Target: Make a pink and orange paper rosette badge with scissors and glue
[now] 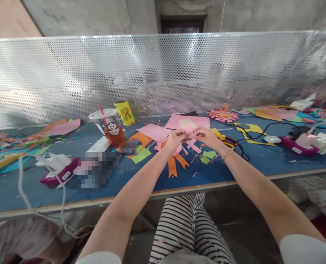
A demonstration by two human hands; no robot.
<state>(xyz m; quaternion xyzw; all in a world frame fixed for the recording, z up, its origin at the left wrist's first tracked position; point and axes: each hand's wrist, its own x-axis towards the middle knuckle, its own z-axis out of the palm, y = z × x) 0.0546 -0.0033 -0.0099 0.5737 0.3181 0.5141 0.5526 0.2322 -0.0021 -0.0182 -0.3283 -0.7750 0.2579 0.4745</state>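
Note:
Between my two hands, above the blue table [141,176], is a small piece of pink paper [189,129]. My left hand [177,138] pinches its left side, and my right hand [205,134] pinches its right side. Below my left hand lies a pink paper rosette [160,143], partly covered by the hand, with orange paper tails [176,164] pointing toward me. Pink paper strips [194,146] and green paper pieces [208,156] are under and near my right hand. Yellow-handled scissors [218,134] rest just beyond the right wrist, partly hidden.
Pink sheets [152,131] lie behind my hands. A drink cup with a straw [112,128] and a yellow can [125,113] stand at left. A finished-looking pink rosette [223,115] is at back right. Purple power strips [299,146] with cables sit on both sides. A perforated metal panel [97,73] borders the table.

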